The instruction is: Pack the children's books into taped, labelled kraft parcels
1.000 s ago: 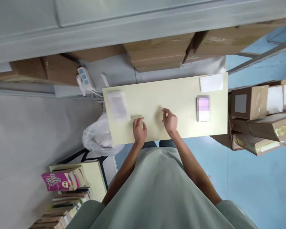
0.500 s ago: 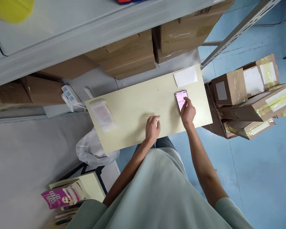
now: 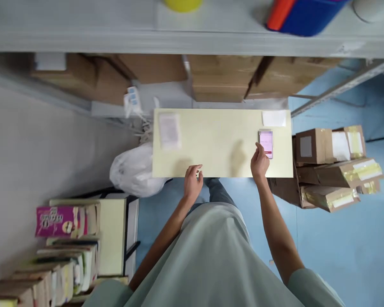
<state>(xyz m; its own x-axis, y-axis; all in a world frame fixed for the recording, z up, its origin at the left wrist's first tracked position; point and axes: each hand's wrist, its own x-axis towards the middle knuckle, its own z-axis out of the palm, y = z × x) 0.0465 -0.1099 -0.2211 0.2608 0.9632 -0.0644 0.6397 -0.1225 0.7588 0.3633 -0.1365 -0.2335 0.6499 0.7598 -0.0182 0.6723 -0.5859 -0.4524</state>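
A smartphone with a lit pink screen lies on the pale yellow tabletop, near its right end. My right hand hovers at the phone's lower left side, its fingers loosely bent and holding nothing. My left hand is over the front edge of the table, left of the middle; its fingers are parted, with nothing in them. A white sheet of paper lies behind the phone. At the left end of the table lies a pale, flat packet, blurred.
Cardboard boxes line the shelf behind the table. A grey upper shelf crosses the top. More taped boxes are stacked at the right. On the left are a white plastic bag, a power strip and several books.
My view has turned and shifted, so the table now looks level. My right hand has drawn back from the phone's screen to its lower left. The screen display has changed.
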